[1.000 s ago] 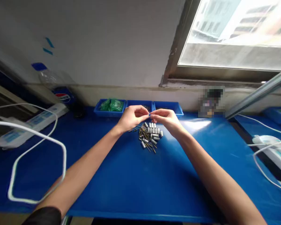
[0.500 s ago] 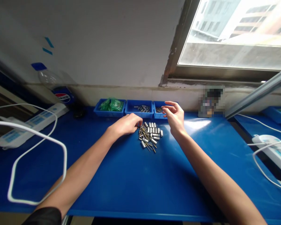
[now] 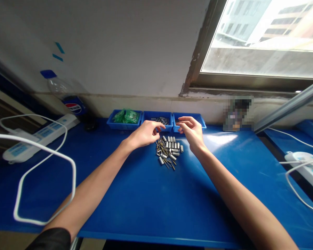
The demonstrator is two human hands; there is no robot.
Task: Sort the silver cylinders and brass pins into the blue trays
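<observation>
A pile of loose metal parts lies on the blue table: silvery short cylinders (image 3: 176, 146) on the right side and thin brass-coloured pins (image 3: 162, 148) on the left. My left hand (image 3: 144, 133) hovers at the pile's upper left, fingers curved and apart, with nothing visible in them. My right hand (image 3: 192, 133) is held above and right of the pile, in front of the right blue bin (image 3: 201, 121). Its fingers are bent and apart, and I make out nothing held. The middle blue bin (image 3: 149, 116) contains more silvery cylinders, partly hidden by my left hand.
A left blue bin (image 3: 111, 124) holds green plastic packets (image 3: 126, 116). Farther left stand a cola bottle (image 3: 74, 106) and a white power strip (image 3: 41, 137). A white cable (image 3: 74, 173) loops over my left forearm. Another power strip (image 3: 304, 166) lies far right.
My left hand has lifted off the pins and moved slightly up and right, its fingers loosening. My right hand has shifted slightly left, fingers a little more bent. The view has turned slightly.
</observation>
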